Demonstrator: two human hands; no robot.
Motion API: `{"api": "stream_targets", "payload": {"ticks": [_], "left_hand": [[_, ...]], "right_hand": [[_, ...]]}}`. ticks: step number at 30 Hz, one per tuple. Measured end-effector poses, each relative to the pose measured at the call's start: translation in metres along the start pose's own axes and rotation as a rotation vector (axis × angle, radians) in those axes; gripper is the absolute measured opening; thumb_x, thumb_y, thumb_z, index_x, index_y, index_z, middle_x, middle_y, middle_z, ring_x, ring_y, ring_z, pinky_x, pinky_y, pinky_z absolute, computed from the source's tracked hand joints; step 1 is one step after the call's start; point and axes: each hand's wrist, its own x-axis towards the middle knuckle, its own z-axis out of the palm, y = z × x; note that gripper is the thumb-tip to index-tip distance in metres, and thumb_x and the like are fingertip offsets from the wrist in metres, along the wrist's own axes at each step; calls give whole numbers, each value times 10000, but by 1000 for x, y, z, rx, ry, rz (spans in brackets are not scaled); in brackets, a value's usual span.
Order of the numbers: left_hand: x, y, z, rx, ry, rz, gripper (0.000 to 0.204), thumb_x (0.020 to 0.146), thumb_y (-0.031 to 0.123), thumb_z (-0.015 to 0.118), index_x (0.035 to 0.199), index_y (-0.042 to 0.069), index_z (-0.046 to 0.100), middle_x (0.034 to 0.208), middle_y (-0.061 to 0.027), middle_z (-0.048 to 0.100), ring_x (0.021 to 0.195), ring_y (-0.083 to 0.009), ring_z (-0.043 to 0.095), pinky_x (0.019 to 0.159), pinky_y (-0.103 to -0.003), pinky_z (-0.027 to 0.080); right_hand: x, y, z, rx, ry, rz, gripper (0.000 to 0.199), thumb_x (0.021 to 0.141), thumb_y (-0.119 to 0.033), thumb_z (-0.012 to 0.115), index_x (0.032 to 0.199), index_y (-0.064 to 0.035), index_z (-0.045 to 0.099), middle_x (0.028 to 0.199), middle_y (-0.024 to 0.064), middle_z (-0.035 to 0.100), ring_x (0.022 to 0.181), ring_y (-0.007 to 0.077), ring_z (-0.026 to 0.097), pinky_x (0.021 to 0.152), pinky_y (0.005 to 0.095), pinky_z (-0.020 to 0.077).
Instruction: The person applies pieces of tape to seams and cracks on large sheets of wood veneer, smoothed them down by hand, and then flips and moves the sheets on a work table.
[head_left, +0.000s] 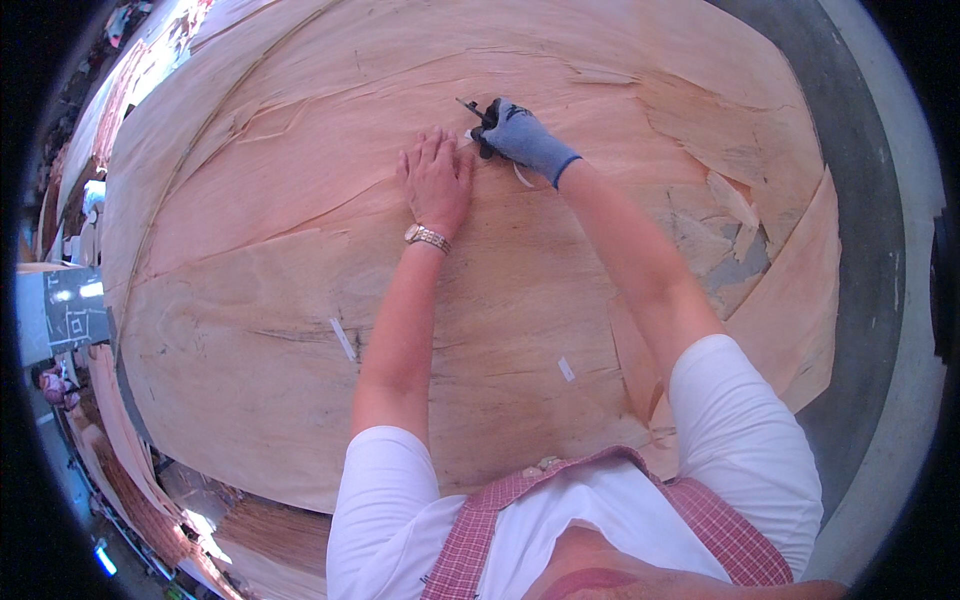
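Observation:
My left hand (436,180), bare and with a watch (428,237) at its wrist, lies flat on a large sheet of wood veneer (300,370), fingers stretched out beside a long split. Just right of its fingertips, my right hand (523,138) wears a blue-grey knitted glove with black fingers. It is closed round a small dark tool (473,110) whose thin end points to the upper left; its kind cannot be made out. A bit of white tape (467,135) shows near those gloved fingers, and a thin white strip (523,176) curls below the glove.
Two short white tape pieces (343,340) (566,369) stick to the veneer nearer me. Torn, loose veneer (738,212) lies at the right, with a hole showing grey beneath. A dark grey table edge (850,300) curves along the right; stacked veneer (125,460) stands at the left.

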Motion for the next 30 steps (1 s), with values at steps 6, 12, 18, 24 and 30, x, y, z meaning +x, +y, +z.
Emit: {"api": "stream_targets", "payload": {"ticks": [6, 12, 18, 24, 30], "left_hand": [[3, 6, -1, 28, -6, 98, 443, 900, 295, 589, 1309, 128, 564, 1379, -61, 537, 1292, -260, 469, 1080, -470, 313], [-3, 16, -8, 39, -46, 257, 425, 935, 289, 526, 1348, 189, 541, 1365, -76, 536, 1236, -280, 497, 1026, -445, 363], [-1, 9, -4, 100, -82, 264, 421, 940, 313, 517, 1349, 217, 540, 1350, -71, 526, 1233, -282, 480, 1004, -454, 366], [-12, 1, -38, -110, -142, 180, 521, 927, 348, 541, 1409, 166, 463, 1435, -100, 449, 1350, -313, 377, 1101, -479, 278], [-95, -40, -76, 141, -81, -64, 716, 908, 452, 566, 1440, 15, 370, 1517, -161, 346, 1436, -335, 255, 1171, -495, 164]], "right_hand": [[-11, -29, -4, -462, 44, 62, 519, 833, -451, 663, 1066, 7, 596, 1049, 213, 683, 995, 356, 662, 874, 453, 511], [-29, -4, -23, -412, -34, 58, 496, 838, -496, 634, 911, -6, 666, 1014, 219, 689, 970, 333, 672, 846, 442, 519], [-76, 1, 4, 39, 63, 198, 436, 865, -439, 611, 851, -7, 665, 825, 216, 685, 834, 359, 672, 761, 430, 522], [-118, -8, 2, 410, 162, 60, 263, 926, -278, 612, 1033, -40, 641, 727, 82, 677, 569, 186, 584, 546, 345, 461], [-98, -56, 14, 601, -131, -22, 202, 922, -223, 646, 1047, -65, 655, 742, 12, 672, 517, 35, 432, 472, 207, 347]]}}
